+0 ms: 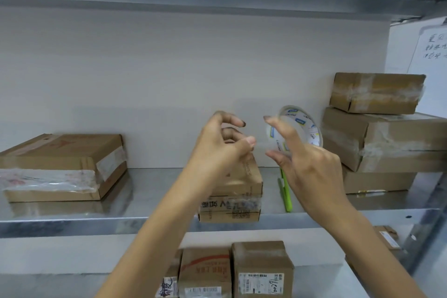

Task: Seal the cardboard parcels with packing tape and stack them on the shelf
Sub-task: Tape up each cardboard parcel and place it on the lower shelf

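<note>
– Cardboard is sitting under both hands in the head view; is the sealing step going on?

– I am judging so. The right hand is holding the tape roll up and to the right of the small parcel, its grip curling round the rim. The left hand is pinching the loose tape end straight above that parcel.

– What is the next move calling for?

– Probably lowering the strip onto the parcel's top seam, pressing it flat, then cutting it free.

– And the surroundings?

– The parcel is sitting at the front edge of a steel shelf. A green pen-like tool is lying just right of it. A stack of taped parcels is standing farther right and a flat parcel is lying well to its left. More boxes are standing below it, and a whiteboard is showing high to its right.
</note>
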